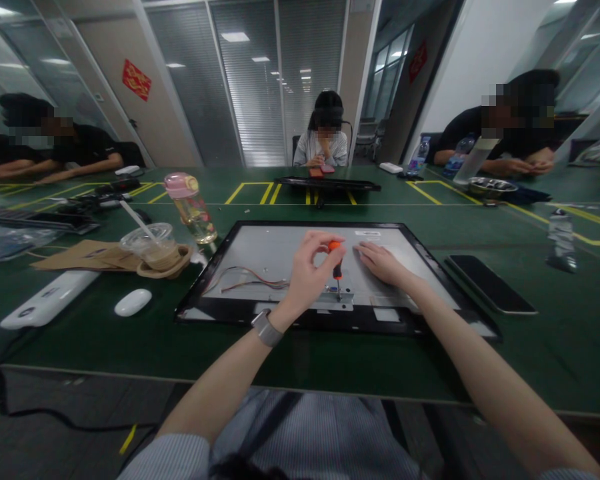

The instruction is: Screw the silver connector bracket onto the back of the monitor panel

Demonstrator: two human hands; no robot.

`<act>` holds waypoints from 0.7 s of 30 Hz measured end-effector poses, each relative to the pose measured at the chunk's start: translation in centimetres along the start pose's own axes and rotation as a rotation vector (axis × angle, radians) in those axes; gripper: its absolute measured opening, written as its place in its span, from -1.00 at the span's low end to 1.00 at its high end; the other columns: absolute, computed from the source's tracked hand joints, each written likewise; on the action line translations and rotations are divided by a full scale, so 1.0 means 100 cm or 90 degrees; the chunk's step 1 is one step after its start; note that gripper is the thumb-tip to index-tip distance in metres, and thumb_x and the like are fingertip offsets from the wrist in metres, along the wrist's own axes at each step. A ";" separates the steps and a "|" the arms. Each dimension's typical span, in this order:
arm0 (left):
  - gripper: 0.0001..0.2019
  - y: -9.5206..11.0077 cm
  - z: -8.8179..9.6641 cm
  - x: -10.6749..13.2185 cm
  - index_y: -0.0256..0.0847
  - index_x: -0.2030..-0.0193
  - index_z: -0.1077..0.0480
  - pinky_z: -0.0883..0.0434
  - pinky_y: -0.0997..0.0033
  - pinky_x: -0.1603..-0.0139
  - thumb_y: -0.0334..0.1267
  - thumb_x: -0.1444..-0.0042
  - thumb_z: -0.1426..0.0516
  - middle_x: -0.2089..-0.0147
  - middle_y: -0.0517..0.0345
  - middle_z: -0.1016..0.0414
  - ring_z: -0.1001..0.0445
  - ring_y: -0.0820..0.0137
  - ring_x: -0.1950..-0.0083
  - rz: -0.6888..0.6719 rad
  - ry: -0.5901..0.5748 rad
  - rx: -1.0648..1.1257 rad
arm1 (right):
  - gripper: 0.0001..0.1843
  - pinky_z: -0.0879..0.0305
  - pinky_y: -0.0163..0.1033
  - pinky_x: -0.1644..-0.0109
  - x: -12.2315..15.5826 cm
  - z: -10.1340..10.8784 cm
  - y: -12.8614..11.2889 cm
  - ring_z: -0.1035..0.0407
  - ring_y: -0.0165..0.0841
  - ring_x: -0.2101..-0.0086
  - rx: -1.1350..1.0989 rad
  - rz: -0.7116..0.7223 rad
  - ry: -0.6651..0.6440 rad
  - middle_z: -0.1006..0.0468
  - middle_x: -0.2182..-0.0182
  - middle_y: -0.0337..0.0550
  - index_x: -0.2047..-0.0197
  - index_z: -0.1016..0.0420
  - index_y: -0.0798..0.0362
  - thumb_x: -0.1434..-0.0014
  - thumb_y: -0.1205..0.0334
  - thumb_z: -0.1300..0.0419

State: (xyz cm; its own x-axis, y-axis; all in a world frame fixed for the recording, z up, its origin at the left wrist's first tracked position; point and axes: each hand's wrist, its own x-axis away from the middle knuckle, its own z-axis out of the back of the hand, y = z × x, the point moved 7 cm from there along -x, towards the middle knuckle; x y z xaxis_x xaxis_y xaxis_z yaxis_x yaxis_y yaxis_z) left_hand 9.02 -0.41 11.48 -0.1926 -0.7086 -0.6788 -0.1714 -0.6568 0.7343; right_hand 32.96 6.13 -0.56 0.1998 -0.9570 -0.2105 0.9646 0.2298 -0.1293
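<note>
My left hand (311, 268), with a watch (267, 328) on its wrist, pinches the orange top of a screwdriver (337, 267). The screwdriver stands upright, its tip down at a small metal bracket (344, 298) near the front edge of a monitor panel (260, 240). The panel lies flat, with a grey metal back and a black frame. Resting flat on the panel's back, to the right of the screwdriver, is my right hand (383, 264), fingers stretched out. Thin coloured wires (250, 281) lie on the panel's left part.
Left of the panel are a bottle (193, 212), an iced drink cup (153, 247) in a cardboard holder, a white mouse (133, 302) and a white power strip (47, 301). A phone (490, 284) lies to the right. Other people sit around the green table (300, 363).
</note>
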 end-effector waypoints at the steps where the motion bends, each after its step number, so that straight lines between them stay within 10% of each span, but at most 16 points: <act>1: -0.88 0.001 0.001 0.000 -0.14 0.13 -0.55 -0.47 0.34 0.10 -0.19 -0.24 -0.26 0.13 0.09 -0.46 -0.47 0.39 0.16 -0.008 0.010 -0.007 | -0.45 -0.19 0.19 -0.36 0.000 0.000 0.000 -0.23 -0.02 -0.33 0.000 0.000 -0.001 -0.36 -0.36 0.11 -0.38 -0.37 0.05 -0.41 0.22 0.10; 21: -0.65 0.002 -0.010 0.000 -0.06 -0.20 -0.46 -0.57 0.28 0.03 -0.32 -0.35 -0.04 0.03 0.00 -0.53 -0.55 0.33 0.07 0.008 -0.136 0.005 | -0.47 -0.18 0.13 -0.38 0.001 0.002 -0.001 -0.23 -0.07 -0.34 0.006 0.014 0.014 -0.36 -0.35 0.13 -0.37 -0.37 0.08 -0.43 0.22 0.11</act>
State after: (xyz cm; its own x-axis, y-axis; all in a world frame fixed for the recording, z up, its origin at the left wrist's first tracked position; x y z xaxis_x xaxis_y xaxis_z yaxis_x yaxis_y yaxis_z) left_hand 10.00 -0.79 11.63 -0.3959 -0.6456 -0.6530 -0.1751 -0.6450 0.7439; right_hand 32.90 5.95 -0.42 0.2167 -0.9478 -0.2338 0.9618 0.2483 -0.1153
